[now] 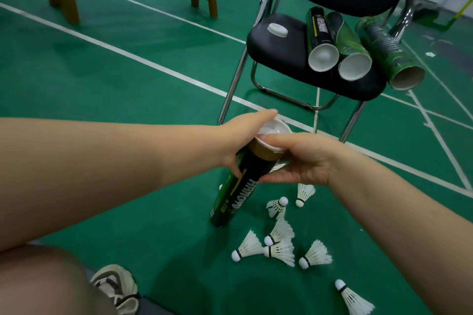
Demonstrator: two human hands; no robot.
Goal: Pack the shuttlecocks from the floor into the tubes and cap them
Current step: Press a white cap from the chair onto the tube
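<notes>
Green floor (128, 79) all round you. Black chair (276, 51) ahead, to right. Three spare tubes (318, 30) lie on right side of seat, ends toward you. Loose lid (277, 30) near seat's back edge. Shuttlecocks (279, 245) scattered on floor under your right arm, near tube (238, 186). Tube leans, bottom end down at floor. Left hand (243, 140): fingers curled round tube top, one reaching past far rim of white cap (273, 132). Right hand (302, 161): thumb on cap, fingers curled under tube.

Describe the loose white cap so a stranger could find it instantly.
Find the black chair at upper right. On its seat, left of three lying tubes, sits the white cap. It is the only cap lying loose, on no tube.
</notes>
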